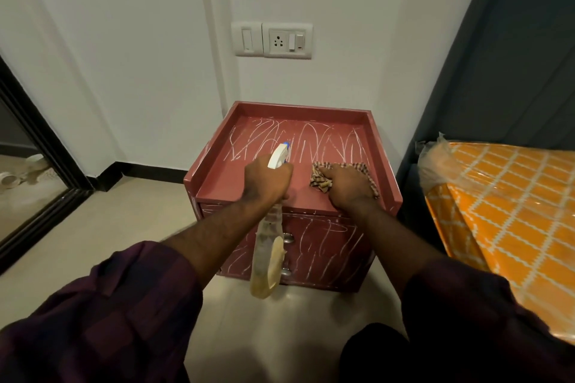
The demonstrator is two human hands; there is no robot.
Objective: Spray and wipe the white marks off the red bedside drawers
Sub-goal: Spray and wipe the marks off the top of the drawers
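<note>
Head camera view, looking down at your two arms, in dark purple sleeves, reaching forward to a small red wooden bedside drawers unit that stands on a pale beige tiled floor in the corner of a room.

The unit's top is a shallow tray with a raised lip at the back and sides. White scribbled marks cover the far half of the top and run across both drawer fronts, each of which has a small round metal knob. The near half of the top looks plain red.

Your left hand is curled round the neck of a clear plastic spray bottle with a white head and blue nozzle. The head points away from you over the marked top, and the body hangs down in front of the drawers.

Your right hand rests knuckles-up on the near right of the top, fingers bent over a brown-and-cream checked cloth that is bunched beneath it.

Behind the unit is a white painted wall with a white switch and socket plate and black skirting at its foot. A black-framed mirror leans at far left. To the right, an orange mattress with a white lattice pattern, wrapped in clear plastic, sits against a dark blue-grey padded panel.
</note>
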